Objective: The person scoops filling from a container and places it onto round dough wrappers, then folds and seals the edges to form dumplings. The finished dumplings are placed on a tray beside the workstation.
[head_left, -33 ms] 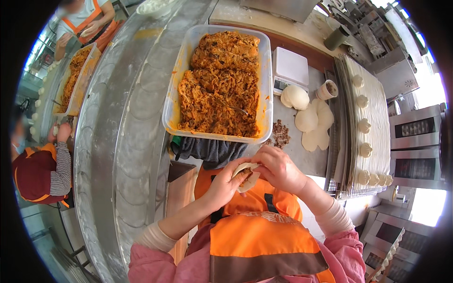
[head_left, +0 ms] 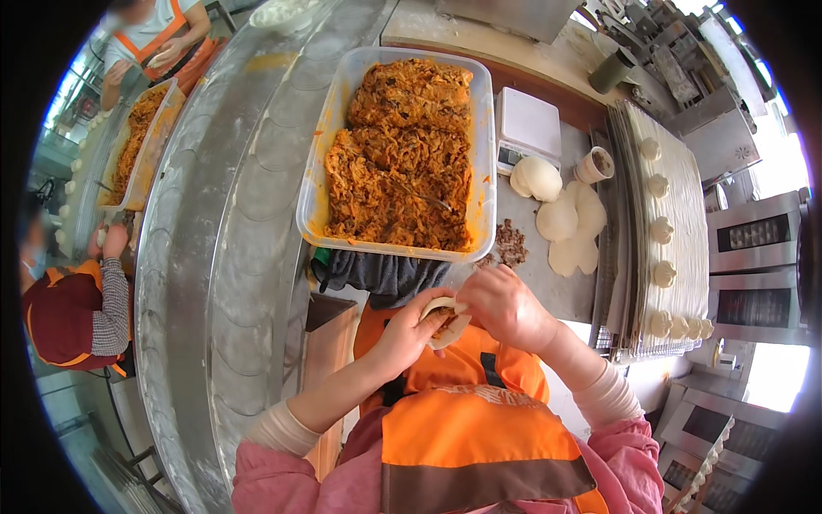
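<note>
My left hand (head_left: 401, 341) cups a round dough wrapper (head_left: 456, 332) in front of my apron, fingers curled round it. Orange-brown shredded filling (head_left: 440, 323) shows inside the wrapper's opening. At the wrapper's upper right edge, my right hand (head_left: 507, 310) has its fingers pinched together on the dough. Its fingertips are partly hidden by the hand itself. Just beyond both hands stands a large clear plastic tub (head_left: 310, 193) of the same filling, a spoon or similar utensil (head_left: 435, 202) stuck in it. Flat dough wrappers (head_left: 572, 230) lie overlapping to the right, near a small stack of dough rounds (head_left: 537, 178).
A white scale (head_left: 528, 120) and a small cup (head_left: 594, 164) stand right of the tub, with brown crumbs (head_left: 511, 244) nearby. Farther right, pleated buns (head_left: 662, 230) sit on a stacked tray. A metal counter (head_left: 184, 257) runs along the left. Two people work beyond it.
My right hand has shifted slightly at the wrapper's edge, and the opening with the filling shows a little wider. The left hand stays almost in place.
</note>
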A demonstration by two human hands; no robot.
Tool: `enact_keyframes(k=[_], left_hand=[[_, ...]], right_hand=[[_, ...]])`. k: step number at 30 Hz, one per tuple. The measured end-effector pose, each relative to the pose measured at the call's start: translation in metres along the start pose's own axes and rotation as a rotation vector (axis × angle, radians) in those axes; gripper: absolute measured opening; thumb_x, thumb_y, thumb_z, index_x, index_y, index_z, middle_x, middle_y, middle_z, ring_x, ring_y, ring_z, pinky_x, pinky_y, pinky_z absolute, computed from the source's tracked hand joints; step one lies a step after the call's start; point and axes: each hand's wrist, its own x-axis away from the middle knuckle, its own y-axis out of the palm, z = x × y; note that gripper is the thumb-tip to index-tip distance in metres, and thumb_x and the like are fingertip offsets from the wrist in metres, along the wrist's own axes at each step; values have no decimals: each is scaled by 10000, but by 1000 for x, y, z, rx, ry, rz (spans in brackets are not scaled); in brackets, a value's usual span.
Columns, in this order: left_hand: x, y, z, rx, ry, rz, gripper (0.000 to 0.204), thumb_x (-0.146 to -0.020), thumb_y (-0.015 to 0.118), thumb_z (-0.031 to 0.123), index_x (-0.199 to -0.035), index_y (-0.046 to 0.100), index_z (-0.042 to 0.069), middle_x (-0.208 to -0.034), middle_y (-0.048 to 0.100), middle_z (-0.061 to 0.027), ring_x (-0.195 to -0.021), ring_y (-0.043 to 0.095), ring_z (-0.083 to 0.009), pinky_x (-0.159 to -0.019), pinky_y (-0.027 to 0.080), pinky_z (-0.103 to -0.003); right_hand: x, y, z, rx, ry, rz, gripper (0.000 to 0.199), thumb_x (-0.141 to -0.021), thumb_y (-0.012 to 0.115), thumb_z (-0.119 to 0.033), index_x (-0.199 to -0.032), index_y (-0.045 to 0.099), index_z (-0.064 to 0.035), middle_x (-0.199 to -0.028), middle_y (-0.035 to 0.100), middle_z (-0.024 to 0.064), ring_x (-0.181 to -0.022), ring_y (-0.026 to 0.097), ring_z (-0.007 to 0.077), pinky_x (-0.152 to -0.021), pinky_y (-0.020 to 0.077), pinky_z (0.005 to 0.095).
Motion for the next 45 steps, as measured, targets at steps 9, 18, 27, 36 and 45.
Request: enact_keyframes(k=[9, 18, 27, 36, 45], left_hand=[[-14, -11, 20, -867, 116, -217, 241, -943, 502, 29, -1176, 562, 44, -1039, 586, -138, -925, 569, -233, -840, 452, -303], [-5, -3, 9, -38, -1, -68, 354, -1034, 435, 134, -1378, 412, 54, -1219, 528, -37, -1106, 507, -104, -966, 406, -242], [-1, -1, 21, -337, -155, -151, 356, -1023, 379, 88, -1375, 417, 45, -1150, 537, -59, -1027, 536, -124, -895, 463, -288], [-1, -5, 1, -118, -19, -62, 356, -1043, 379, 162, -1391, 392, 89, -1192, 527, -30, -1037, 525, -102, -823, 467, -249], [-2, 5, 7, -480, 93, -25, 381, -1003, 363, 56, -1382, 393, 40, -1200, 530, -59, -1019, 524, -109, -871, 442, -262]], right_hand=[[-2, 6, -6, 156, -145, 29, 240, -724, 720, -98, -945, 625, -95, -922, 584, 38, -835, 554, 249, -747, 416, 371], [3, 13, 5, -75, 73, 93, 171, -784, 699, -80, -918, 595, -57, -893, 589, 92, -821, 571, 301, -742, 447, 388], [-1, 11, -6, -15, -109, 126, 167, -777, 686, -30, -906, 580, -39, -888, 591, 93, -810, 579, 304, -714, 450, 392], [4, 24, 11, 27, -8, 144, 186, -761, 686, -7, -906, 573, -34, -892, 587, 102, -790, 579, 309, -664, 464, 372], [-2, 3, -6, 150, -161, 76, 184, -752, 706, -40, -907, 607, -48, -908, 592, 84, -816, 581, 295, -710, 468, 375]])
